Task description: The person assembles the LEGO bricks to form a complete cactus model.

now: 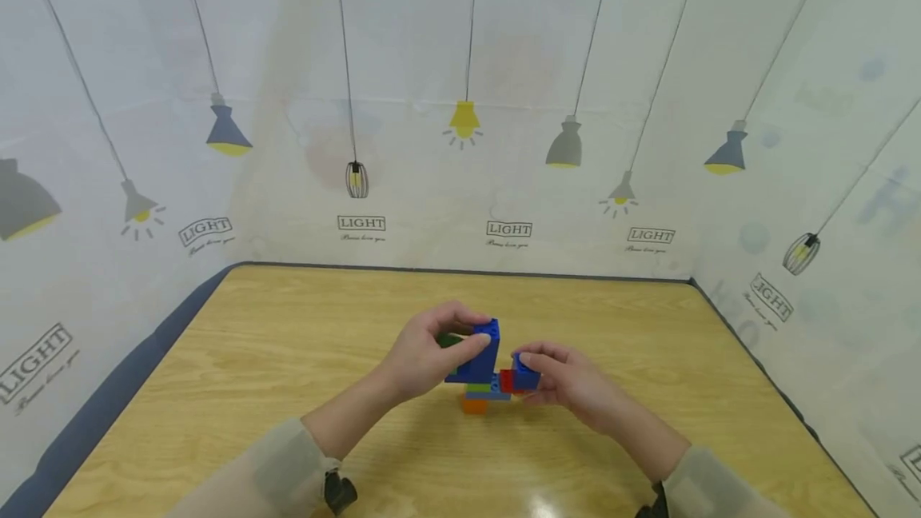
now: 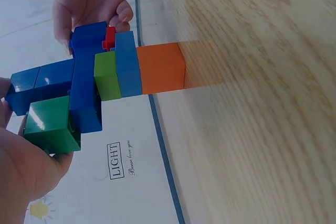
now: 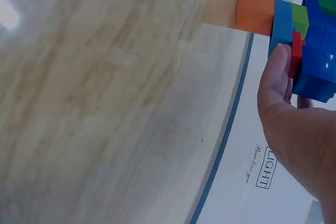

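Note:
A structure of toy building bricks stands on the table, with an orange brick (image 1: 475,406) at its foot. Above that lie a lighter blue brick (image 2: 128,64) and a lime green brick (image 2: 107,77), then a long dark blue brick (image 2: 85,90). My left hand (image 1: 424,352) grips the upright blue bricks (image 1: 484,356) on top, with a dark green brick (image 2: 50,123) beside its palm. On the structure's right side, my right hand (image 1: 584,392) pinches a blue brick (image 1: 527,376) adjoining a thin red brick (image 3: 296,55). Parts of the fingers are hidden behind the bricks.
The wood-grain table (image 1: 288,326) has a dark edge at the back and sides. A pale wall covering (image 1: 417,206) printed with hanging lamps surrounds it. Dark wrist straps (image 1: 338,490) show below the sleeves.

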`<state>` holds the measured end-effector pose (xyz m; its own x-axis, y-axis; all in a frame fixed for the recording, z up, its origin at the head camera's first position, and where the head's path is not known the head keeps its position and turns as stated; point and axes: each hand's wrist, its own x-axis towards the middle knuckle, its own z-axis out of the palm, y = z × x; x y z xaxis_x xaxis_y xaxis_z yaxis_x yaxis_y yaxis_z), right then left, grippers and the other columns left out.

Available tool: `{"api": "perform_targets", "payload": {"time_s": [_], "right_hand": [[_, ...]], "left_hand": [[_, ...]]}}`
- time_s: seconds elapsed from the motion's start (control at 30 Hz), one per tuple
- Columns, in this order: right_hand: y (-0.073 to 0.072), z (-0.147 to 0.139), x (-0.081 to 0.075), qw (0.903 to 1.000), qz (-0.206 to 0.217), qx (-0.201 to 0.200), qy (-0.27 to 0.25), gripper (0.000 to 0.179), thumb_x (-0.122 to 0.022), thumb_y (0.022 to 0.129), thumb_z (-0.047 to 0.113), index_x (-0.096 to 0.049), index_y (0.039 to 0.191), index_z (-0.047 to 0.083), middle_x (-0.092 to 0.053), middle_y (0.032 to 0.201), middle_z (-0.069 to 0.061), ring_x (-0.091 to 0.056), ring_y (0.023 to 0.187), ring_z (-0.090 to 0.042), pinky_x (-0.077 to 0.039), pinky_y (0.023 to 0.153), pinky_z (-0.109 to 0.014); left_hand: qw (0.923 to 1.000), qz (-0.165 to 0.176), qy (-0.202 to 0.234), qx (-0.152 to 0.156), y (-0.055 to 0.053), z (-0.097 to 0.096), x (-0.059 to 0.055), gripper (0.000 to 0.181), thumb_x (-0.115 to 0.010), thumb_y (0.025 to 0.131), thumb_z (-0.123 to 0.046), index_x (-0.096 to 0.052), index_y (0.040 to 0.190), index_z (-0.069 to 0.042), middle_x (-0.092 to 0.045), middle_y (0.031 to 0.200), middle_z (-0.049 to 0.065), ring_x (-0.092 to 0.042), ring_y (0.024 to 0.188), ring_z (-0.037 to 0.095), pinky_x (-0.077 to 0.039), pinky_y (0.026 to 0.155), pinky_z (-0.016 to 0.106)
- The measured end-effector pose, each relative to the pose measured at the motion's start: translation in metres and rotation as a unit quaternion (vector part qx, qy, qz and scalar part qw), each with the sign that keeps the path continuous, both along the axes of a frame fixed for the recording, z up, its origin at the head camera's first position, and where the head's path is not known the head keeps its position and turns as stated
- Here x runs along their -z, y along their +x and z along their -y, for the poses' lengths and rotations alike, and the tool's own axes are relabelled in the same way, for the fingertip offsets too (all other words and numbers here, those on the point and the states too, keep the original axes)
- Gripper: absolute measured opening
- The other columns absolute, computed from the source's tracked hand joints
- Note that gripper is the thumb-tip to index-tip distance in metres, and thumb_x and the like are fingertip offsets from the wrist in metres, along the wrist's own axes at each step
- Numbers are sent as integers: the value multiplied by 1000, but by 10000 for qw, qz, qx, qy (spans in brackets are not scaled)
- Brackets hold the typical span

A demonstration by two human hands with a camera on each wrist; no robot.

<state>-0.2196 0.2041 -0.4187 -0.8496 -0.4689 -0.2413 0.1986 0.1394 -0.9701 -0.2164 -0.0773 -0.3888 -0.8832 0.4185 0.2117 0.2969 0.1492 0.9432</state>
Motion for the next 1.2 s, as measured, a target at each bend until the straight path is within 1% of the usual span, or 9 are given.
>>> {"api": "perform_targets", "payload": {"time_s": [0.13,0.33,0.47,0.57,0.67,0.77,0.93,1.07,1.2], "right_hand": [[0,-1,-1,9996,-180,-1,223,61,-54,117,40,-48,153,-9,-72,131,-18,-77,108,-26,-65,100,-48],[1,-8,-3,9965,-583,6,601,64,-51,117,44,-46,156,-8,-61,150,-27,-74,115,-26,-64,104,-50],[5,-16,-3,9920,-1017,-49,747,56,-62,114,34,-45,154,-1,-50,158,-29,-69,130,-33,-62,107,-50],[8,-19,-3,9896,-1282,-225,612,53,-71,109,22,-42,149,2,-38,162,-32,-63,137,-40,-61,108,-51],[10,-20,-2,9869,-1501,-420,425,49,-73,106,12,-41,143,3,-33,164,-35,-62,138,-44,-63,106,-49],[12,-19,-1,9826,-1727,-568,382,42,-72,106,7,-45,137,3,-36,162,-35,-64,134,-44,-65,102,-43],[13,-16,3,9779,-1916,-709,450,32,-69,108,4,-48,133,4,-45,150,-30,-68,128,-42,-65,101,-40],[14,-15,7,9781,-1895,-756,419,31,-65,109,3,-47,134,2,-46,142,-27,-68,129,-43,-64,103,-41],[14,-14,8,9789,-1851,-804,314,31,-62,110,1,-44,135,1,-45,141,-27,-67,130,-44,-63,105,-40]], "left_hand": [[10000,-10,-30,8,0,1,-1,23,-75,106,-27,-76,129,-22,-75,134,8,-75,118,29,-69,85,43],[9995,-224,-228,85,-1,4,-2,31,-75,105,-28,-75,136,-25,-74,138,2,-71,129,28,-68,92,42],[9974,-553,-434,123,-2,5,-2,41,-75,105,-29,-70,146,-27,-71,144,-2,-68,134,25,-62,105,44],[9947,-845,-579,104,-1,10,-1,49,-77,104,-27,-63,151,-24,-67,150,-2,-66,137,25,-56,112,51],[9925,-990,-715,55,2,19,0,54,-80,100,-21,-58,149,-22,-63,153,0,-64,140,26,-53,114,55],[9916,-992,-825,71,5,30,3,49,-80,97,-11,-55,139,-18,-60,152,5,-63,142,31,-54,111,56],[9909,-904,-971,207,9,42,10,37,-75,99,-3,-51,125,-15,-55,154,14,-65,138,40,-62,102,48],[9925,-718,-908,399,9,44,14,35,-71,102,1,-52,126,-15,-52,154,17,-69,132,42,-66,93,37],[9928,-504,-937,544,9,43,18,40,-70,103,2,-52,132,-17,-49,154,15,-69,131,42,-66,88,30]]}}
